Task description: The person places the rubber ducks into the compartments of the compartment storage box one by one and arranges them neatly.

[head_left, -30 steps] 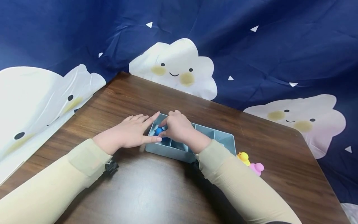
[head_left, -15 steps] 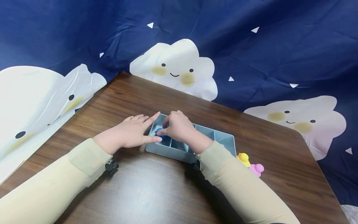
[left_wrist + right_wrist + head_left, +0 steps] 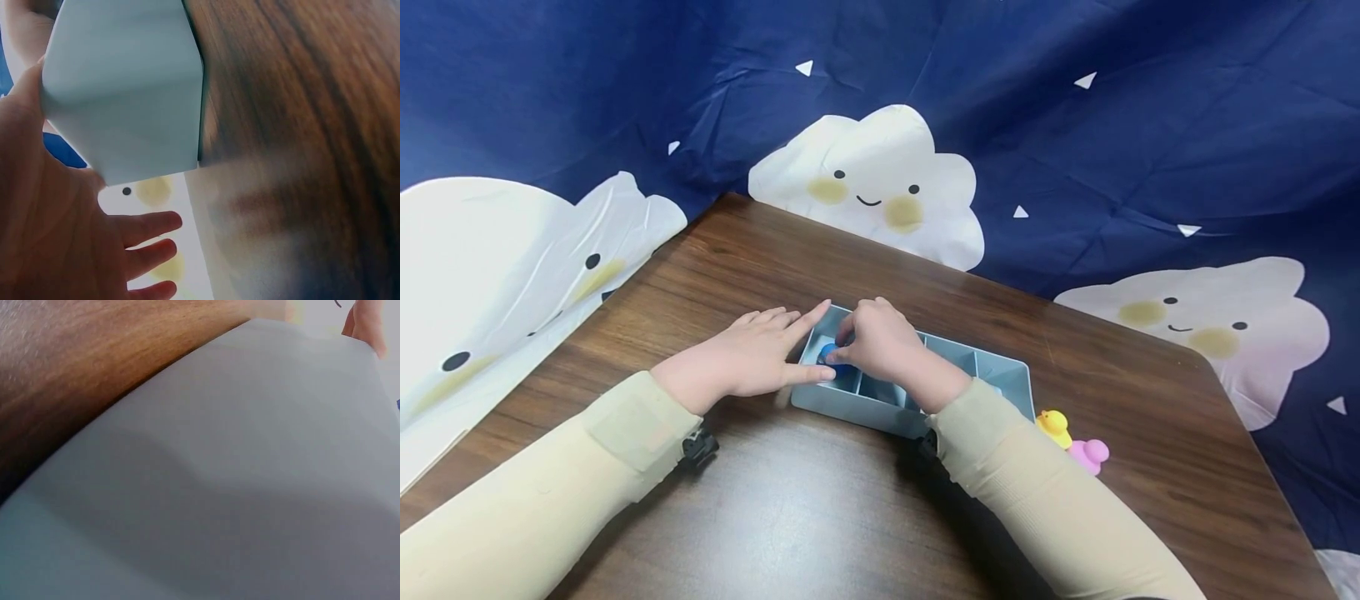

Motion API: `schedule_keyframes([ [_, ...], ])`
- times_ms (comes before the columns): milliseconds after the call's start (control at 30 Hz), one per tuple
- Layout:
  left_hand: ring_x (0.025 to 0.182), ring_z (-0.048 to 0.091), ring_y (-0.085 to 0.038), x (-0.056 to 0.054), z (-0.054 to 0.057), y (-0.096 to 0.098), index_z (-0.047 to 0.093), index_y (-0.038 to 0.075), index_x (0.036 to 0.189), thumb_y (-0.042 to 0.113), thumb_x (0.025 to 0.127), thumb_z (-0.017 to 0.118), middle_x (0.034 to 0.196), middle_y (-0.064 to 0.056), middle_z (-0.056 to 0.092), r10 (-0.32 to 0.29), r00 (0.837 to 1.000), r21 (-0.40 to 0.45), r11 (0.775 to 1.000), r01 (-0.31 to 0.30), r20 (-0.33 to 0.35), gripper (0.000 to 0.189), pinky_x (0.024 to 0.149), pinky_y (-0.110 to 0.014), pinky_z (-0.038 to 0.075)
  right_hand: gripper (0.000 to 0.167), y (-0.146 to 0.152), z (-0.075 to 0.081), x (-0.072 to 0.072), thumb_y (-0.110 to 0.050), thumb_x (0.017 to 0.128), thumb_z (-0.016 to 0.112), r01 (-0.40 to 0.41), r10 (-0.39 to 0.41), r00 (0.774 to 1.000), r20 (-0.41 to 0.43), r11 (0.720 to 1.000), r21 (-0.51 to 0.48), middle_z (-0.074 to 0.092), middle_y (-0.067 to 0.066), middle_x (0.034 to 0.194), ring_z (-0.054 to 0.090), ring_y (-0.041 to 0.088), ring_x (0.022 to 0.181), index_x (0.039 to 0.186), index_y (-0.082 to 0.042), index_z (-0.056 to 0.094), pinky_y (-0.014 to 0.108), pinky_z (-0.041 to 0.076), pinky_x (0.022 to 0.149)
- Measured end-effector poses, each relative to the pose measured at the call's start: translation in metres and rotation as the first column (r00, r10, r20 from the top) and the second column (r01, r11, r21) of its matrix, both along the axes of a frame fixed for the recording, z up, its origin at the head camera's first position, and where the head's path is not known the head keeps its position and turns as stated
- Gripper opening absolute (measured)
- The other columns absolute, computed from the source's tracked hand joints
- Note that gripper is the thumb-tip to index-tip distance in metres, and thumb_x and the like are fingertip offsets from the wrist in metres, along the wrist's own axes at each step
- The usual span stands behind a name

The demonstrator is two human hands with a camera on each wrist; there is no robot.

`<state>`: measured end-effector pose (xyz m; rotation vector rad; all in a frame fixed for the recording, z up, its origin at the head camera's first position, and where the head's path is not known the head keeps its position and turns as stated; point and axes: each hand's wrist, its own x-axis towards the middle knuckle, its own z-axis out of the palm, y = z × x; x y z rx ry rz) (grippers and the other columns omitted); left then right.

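Head view: right grip (image 3: 883,340) pinches a blue toy (image 3: 825,351) within the divided box (image 3: 850,408) beneath it; left grip (image 3: 751,354) alongside touches the box's end with fingers spread.

We see a pale grey-blue divided box (image 3: 850,410), upright and open-topped on the wooden table (image 3: 662,279), the left hand (image 3: 754,355) spread at its left end, thumb and forefinger on the rim. In its leftmost compartment the right hand (image 3: 882,340) pinches a small blue toy (image 3: 826,352), partly hidden.
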<state>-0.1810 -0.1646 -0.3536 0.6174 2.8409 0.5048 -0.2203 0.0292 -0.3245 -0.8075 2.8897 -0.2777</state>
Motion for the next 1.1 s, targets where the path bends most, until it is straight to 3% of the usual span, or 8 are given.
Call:
schedule_keyframes([
  [133,0.145,0.02,-0.04,0.0,0.0,0.001,0.001,0.03,0.16,0.086,0.083,0.034,0.156,-0.022,0.029,0.004,1.0,-0.001,1.0,-0.004,0.003,0.101,0.114,-0.059,0.013,0.024,0.001,0.002,0.0,-0.03,0.081,0.084,-0.034,0.034,0.999,0.027,0.999,-0.001,0.067,0.002,0.099,0.048,0.016,0.091,0.1,-0.017,0.08,0.03,0.045,0.072],
  [400,0.145,0.02,-0.041,-0.001,0.001,0.002,0.0,0.03,0.16,0.084,0.085,0.036,0.156,-0.022,0.029,0.005,1.0,-0.008,1.0,-0.005,0.004,0.099,0.114,-0.059,0.012,0.022,0.003,0.003,-0.001,-0.026,0.082,0.083,-0.052,0.052,0.998,0.04,0.999,0.011,0.068,0.002,0.102,0.048,0.016,0.093,0.103,-0.019,0.08,0.031,0.045,0.074],
  [567,0.145,0.02,-0.041,-0.001,0.0,0.002,0.0,0.03,0.16,0.085,0.084,0.034,0.156,-0.022,0.029,0.001,1.0,-0.006,1.0,-0.001,0.005,0.1,0.114,-0.06,0.013,0.031,0.007,0.008,-0.001,-0.029,0.082,0.084,-0.054,0.054,0.998,0.041,0.998,-0.015,0.068,0.002,0.103,0.048,0.017,0.095,0.111,-0.018,0.078,0.03,0.046,0.073],
  [867,0.145,0.021,-0.041,-0.003,-0.001,0.001,-0.003,0.031,0.16,0.084,0.082,0.043,0.158,-0.017,0.028,-0.011,0.999,0.032,0.999,0.01,0.031,0.105,0.113,-0.062,0.014,0.036,0.052,0.056,0.014,-0.028,0.082,0.084,-0.035,0.026,0.999,-0.044,0.976,-0.213,0.05,0.005,0.081,0.041,0.02,0.079,0.116,-0.018,0.076,0.035,0.038,0.064],
  [1100,0.146,0.019,-0.038,-0.003,-0.003,0.0,-0.007,0.028,0.159,0.08,0.08,0.055,0.16,-0.014,0.025,-0.032,0.998,0.073,0.997,0.027,0.056,0.113,0.113,-0.06,0.014,0.039,0.113,0.08,0.04,-0.023,0.079,0.086,0.005,-0.031,0.995,-0.093,0.964,-0.267,0.046,0.008,0.076,0.04,0.022,0.078,0.116,-0.017,0.076,0.036,0.036,0.065],
])
